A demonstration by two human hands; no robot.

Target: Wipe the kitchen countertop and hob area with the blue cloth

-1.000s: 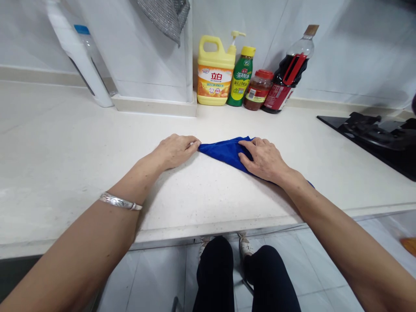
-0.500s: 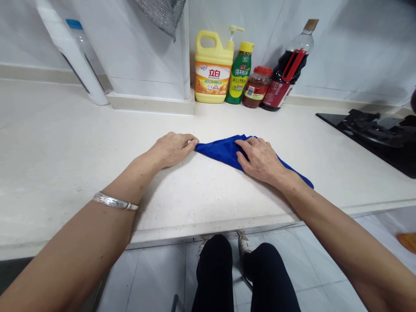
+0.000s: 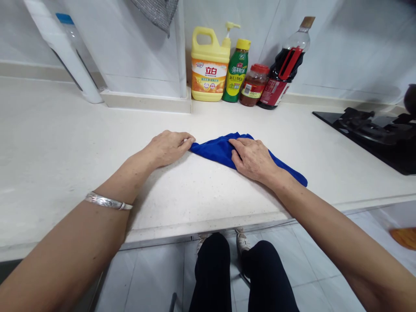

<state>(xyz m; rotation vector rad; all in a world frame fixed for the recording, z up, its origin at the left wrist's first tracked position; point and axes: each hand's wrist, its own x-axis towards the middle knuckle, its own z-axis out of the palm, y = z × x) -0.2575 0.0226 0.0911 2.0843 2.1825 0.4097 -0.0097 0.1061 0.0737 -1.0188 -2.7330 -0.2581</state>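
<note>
A blue cloth (image 3: 215, 149) lies folded in a narrow strip on the pale countertop (image 3: 65, 138). My left hand (image 3: 167, 147) pinches the cloth's left tip between thumb and fingers. On the cloth's middle rests my right hand (image 3: 251, 157), fingers bent and pressing into the fabric. The cloth's right end (image 3: 294, 175) shows past my right wrist. A silver bangle (image 3: 107, 202) circles my left forearm.
Against the back wall stand a yellow detergent jug (image 3: 209, 69), a green bottle (image 3: 236, 76), a red-lidded jar (image 3: 252, 85) and a dark sauce bottle (image 3: 282, 73). A black gas hob (image 3: 373, 130) sits at the right. A white bottle (image 3: 69, 60) leans at the back left.
Both hands and the cloth keep the same grip and pose. More of the cloth's right end shows past my right wrist. The camera has shifted slightly.
</note>
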